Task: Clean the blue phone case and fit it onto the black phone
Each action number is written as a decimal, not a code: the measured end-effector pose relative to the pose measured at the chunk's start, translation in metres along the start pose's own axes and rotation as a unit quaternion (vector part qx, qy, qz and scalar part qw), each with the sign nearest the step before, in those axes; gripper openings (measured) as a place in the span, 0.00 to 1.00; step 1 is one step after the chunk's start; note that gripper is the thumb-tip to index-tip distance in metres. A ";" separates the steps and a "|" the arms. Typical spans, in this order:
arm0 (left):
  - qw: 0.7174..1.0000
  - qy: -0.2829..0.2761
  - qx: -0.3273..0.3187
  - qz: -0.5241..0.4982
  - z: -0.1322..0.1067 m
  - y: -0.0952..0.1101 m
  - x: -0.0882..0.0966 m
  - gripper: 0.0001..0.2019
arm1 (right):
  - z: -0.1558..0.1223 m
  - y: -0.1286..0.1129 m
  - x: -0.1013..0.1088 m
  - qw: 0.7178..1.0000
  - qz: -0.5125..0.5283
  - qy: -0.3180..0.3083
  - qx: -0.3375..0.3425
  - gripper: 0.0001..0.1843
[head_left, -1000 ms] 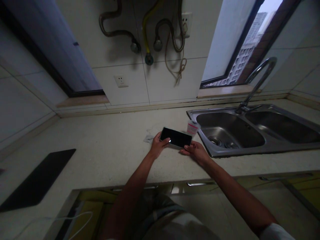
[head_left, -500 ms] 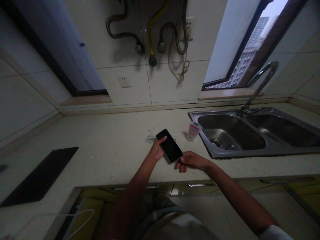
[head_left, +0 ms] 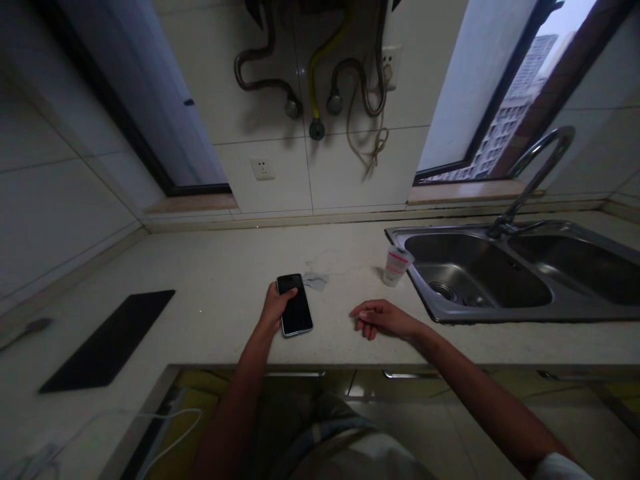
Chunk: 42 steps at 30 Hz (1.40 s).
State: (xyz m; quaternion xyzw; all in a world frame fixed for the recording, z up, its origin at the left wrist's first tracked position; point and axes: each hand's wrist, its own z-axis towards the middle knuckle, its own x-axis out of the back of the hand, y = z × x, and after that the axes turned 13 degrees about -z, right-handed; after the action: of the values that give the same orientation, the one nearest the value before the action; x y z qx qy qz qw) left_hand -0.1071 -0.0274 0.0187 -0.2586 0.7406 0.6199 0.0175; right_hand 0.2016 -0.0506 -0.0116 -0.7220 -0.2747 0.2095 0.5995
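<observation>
Judged from the phone outward, the pale table (head_left: 225, 267) ends in a front edge at 6 o'clock, so a slip that way could drop the phone to the floor. The steel sink (head_left: 493, 314) opens toward 3 o'clock; a wide sideways swing could bring the phone over its bowls. The flat black sheet (head_left: 107, 343) lies well apart near 9 o'clock, a small risk. The left hand (head_left: 274, 307) keeps its grip closed around the phone's left side, thumb across the dark screen; this one-sided hold could let the phone twist. The right hand (head_left: 383, 319), at 3 o'clock, has half-curled fingers; whether they pinch anything I cannot tell. The phone (head_left: 297, 315) is over the table, resting or lifted being unclear. Between 2 and 3 o'clock, the cup (head_left: 395, 268) by the sink could tip if knocked.
</observation>
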 end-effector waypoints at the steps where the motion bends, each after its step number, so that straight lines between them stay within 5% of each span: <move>1: 1.000 0.003 -0.010 0.017 0.001 0.001 0.005 0.24 | 0.005 -0.001 -0.002 1.000 -0.011 0.006 0.002 0.26; 8: 0.988 -0.023 -0.067 0.140 0.010 -0.007 0.016 0.20 | 0.050 -0.018 -0.015 0.976 -0.194 0.067 0.073 0.22; 13: 0.972 -0.005 -0.100 0.211 0.018 -0.010 0.010 0.21 | 0.079 -0.036 -0.015 0.857 -0.471 0.181 0.107 0.21; 19: 0.953 -0.014 -0.135 0.272 0.024 -0.012 0.010 0.26 | 0.104 -0.043 -0.025 0.814 -0.549 0.177 0.064 0.24; 24: 0.940 -0.006 -0.137 0.314 0.023 -0.012 0.010 0.28 | 0.119 -0.045 -0.029 0.788 -0.585 0.191 0.008 0.17; 28: 0.932 0.007 -0.142 0.335 0.018 -0.010 0.008 0.29 | 0.119 -0.046 -0.021 0.790 -0.578 0.205 0.004 0.12; 34: 0.901 -0.005 -0.153 0.406 0.013 -0.007 0.011 0.31 | 0.094 -0.048 0.009 0.832 -0.502 0.231 0.051 0.13; 42: 0.817 -0.027 -0.163 0.552 -0.011 -0.008 0.000 0.36 | 0.027 -0.024 0.042 0.883 -0.404 0.234 0.052 0.27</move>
State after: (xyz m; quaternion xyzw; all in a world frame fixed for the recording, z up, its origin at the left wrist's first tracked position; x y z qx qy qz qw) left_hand -0.1011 -0.0383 0.0137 0.2112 0.6464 0.6442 -0.3503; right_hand 0.2133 0.0004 0.0082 -0.5442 -0.3832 -0.2121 0.7156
